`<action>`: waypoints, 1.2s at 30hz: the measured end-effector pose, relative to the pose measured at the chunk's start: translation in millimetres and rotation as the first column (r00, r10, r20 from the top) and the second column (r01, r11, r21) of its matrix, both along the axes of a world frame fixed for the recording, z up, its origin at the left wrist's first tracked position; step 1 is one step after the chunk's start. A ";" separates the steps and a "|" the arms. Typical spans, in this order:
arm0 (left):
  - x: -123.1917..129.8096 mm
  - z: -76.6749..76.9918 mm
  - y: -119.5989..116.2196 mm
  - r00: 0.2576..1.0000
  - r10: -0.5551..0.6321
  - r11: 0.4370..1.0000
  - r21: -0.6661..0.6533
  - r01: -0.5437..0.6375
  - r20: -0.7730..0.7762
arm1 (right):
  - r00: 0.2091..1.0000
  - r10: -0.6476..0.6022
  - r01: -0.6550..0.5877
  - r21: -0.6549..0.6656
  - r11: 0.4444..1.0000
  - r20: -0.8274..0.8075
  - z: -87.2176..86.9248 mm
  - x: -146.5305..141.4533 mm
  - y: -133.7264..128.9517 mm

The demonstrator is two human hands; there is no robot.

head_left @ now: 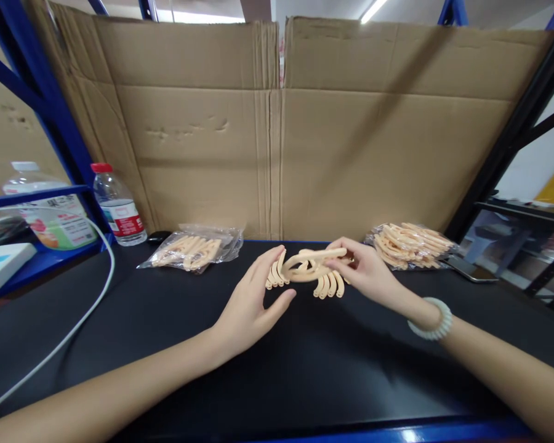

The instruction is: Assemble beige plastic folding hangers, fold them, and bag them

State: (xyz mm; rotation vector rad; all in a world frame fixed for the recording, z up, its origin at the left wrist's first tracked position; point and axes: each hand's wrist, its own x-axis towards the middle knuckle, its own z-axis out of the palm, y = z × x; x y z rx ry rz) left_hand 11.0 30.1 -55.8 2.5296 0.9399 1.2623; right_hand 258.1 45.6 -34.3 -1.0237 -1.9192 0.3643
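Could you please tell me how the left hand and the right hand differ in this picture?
The right hand pinches a pale curved piece between thumb and fingers, while the left hand is open, its thumb spread, near that piece's other end. The right hand has a pale bracelet at its wrist; the left hand has none. Both hands are ungloved and over the black table.

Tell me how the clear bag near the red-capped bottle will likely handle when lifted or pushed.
The clear bag should feel floppy at its edges, since its film looks thin and wrinkled. The pale pieces inside look solid, so the filled part may stay stiffer. Lying flat on the black tabletop, it seems unlikely to roll.
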 end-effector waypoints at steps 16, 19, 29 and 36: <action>2.2 2.5 -10.7 0.996 -0.030 0.962 -0.268 0.052 0.083 | 0.968 0.169 -0.144 -0.140 0.980 0.187 -13.5 -13.8 -35.9; -0.5 3.7 -9.1 0.989 0.016 0.960 -0.277 0.025 0.146 | 0.981 0.075 -0.063 -0.075 0.995 0.177 -12.8 -12.9 -32.5; 6.0 11.1 -17.6 0.974 -0.168 0.797 -0.561 0.224 0.150 | 0.853 0.118 -0.357 -0.404 0.842 -0.509 -26.6 -21.9 -28.0; 14.9 5.0 -13.5 0.872 -0.156 0.196 -0.850 0.488 0.464 | 0.832 0.144 -0.362 -0.329 0.872 -0.535 -31.0 -31.7 -35.2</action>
